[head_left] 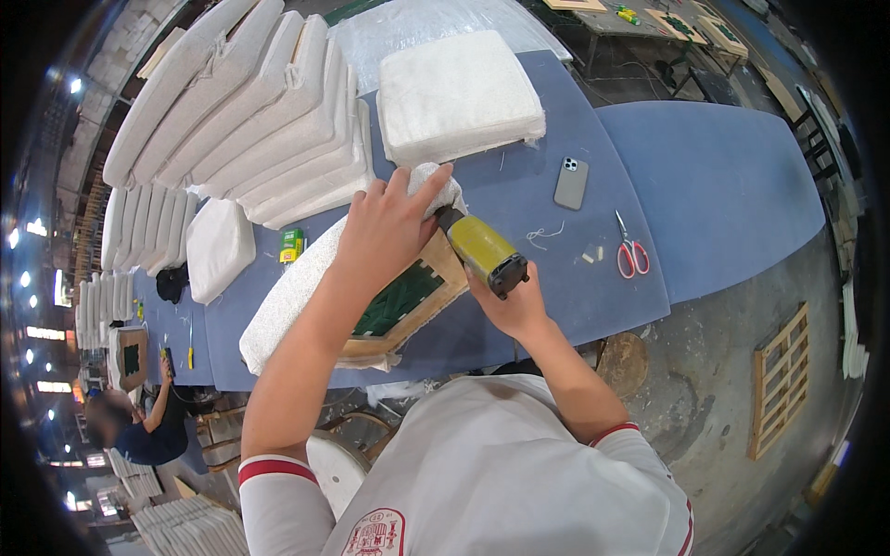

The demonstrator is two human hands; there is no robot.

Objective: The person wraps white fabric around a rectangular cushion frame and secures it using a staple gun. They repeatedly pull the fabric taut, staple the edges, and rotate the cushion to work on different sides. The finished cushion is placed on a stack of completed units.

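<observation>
A white fabric-covered seat cushion (295, 289) stands tilted on the blue table before me. Its underside shows a wooden frame (449, 269) with green webbing (397, 301). My left hand (394, 215) grips the cushion's far corner, its fingers bent over the white fabric. In my right hand (515, 304) is a staple gun (484, 248) with a yellow-green body and black ends. The gun's nose meets the cushion's edge close to my left fingers; whether it touches the frame is hidden. My right fingers around the handle are partly out of sight.
White cushions (250, 111) stand in a leaning row at left; another cushion (459, 93) lies beyond. On the blue table (593, 250) are a phone (571, 183), red-handled scissors (632, 255), thread (545, 233) and a green-yellow box (291, 246). A co-worker (153, 435) is at far left.
</observation>
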